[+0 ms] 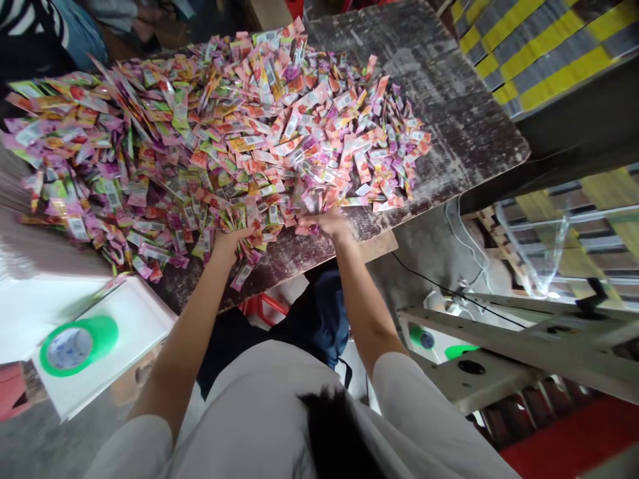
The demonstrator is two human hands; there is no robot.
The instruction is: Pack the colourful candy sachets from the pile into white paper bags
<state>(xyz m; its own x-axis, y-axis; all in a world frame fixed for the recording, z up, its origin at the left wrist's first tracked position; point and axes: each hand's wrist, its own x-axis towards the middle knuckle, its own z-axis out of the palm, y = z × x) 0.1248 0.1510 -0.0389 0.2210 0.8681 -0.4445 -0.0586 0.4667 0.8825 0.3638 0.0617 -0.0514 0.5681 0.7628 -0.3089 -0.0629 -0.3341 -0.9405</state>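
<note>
A broad heap of small, slim packets in pink, orange, green and purple wrappers covers much of the dark, worn table. At the near edge of the heap, my left hand is closed around several packets, some poking out past its fingers. To its right, my right hand grips more packets, with pink and purple wrappers showing at the fingertips; it is slightly blurred. Both forearms reach forward over the table's near edge. A single packet lies near that edge below my left hand.
At left, a roll of green tape lies on a white box. A metal frame stands at right. Yellow-taped stacks rise at upper right. Another person's hand shows at upper left. A red stool is under the table.
</note>
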